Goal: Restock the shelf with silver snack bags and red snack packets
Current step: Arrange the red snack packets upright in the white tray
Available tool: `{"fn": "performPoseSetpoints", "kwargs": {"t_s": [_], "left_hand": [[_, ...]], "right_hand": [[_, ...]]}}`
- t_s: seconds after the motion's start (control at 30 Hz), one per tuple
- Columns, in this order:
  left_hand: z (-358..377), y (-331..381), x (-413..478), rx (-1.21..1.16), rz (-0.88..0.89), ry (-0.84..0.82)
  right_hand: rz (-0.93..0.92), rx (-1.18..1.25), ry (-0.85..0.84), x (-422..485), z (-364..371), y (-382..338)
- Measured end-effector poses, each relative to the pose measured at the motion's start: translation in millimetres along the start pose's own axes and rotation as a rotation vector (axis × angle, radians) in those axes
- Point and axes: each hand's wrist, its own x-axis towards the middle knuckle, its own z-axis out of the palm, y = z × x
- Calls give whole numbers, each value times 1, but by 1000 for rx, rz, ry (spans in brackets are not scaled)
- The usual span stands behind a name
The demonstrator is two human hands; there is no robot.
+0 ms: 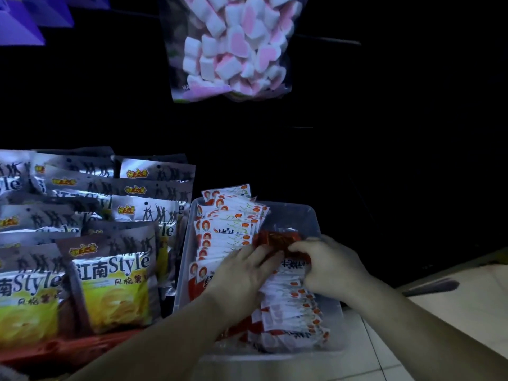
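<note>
Several silver snack bags [110, 281] with yellow fronts stand in rows on the low shelf at the left. To their right a clear plastic tray [310, 215] holds several red-and-white snack packets [228, 229] in overlapping rows. Both hands are over the tray's middle. My left hand [242, 273] lies on the packets, its fingertips touching a red packet [280, 240]. My right hand [327, 265] pinches that red packet from the right, fingers curled. The packets under the hands are hidden.
A clear bag of pink-and-white marshmallows [231, 48] hangs above the tray. Purple packages [22, 23] hang at the top left. The shelf back is dark. Pale floor tiles [453, 312] lie at the right, beside the tray.
</note>
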Motion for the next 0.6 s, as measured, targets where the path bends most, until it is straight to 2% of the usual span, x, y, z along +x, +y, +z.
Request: {"fn": "performPoseSetpoints", "kwargs": {"t_s": [0.1,0.2,0.27,0.33,0.43,0.53,0.57,0.6], "left_hand": [[5,-5,26,127,150,17],[-1,-5,51,118,229,111],[-1,-11,67,26,199,150],[0,-19,82,-52,127,203],[-14,-33,93,-215,-33,421],[-36,-25,71,-264,-90,627],[-40,-21,54,-281,-55,634],[-39,-15,35,-326,-19,561]], "right_hand": [[1,147,-33,-13,7,8],[-38,165,-63,-24,19,11],[-65,114,30,-24,27,13],[-48,44,196,-12,32,15],[25,76,369,24,31,13],[57,98,424,65,29,12],[67,106,429,76,28,10],[94,123,444,86,27,8]]}}
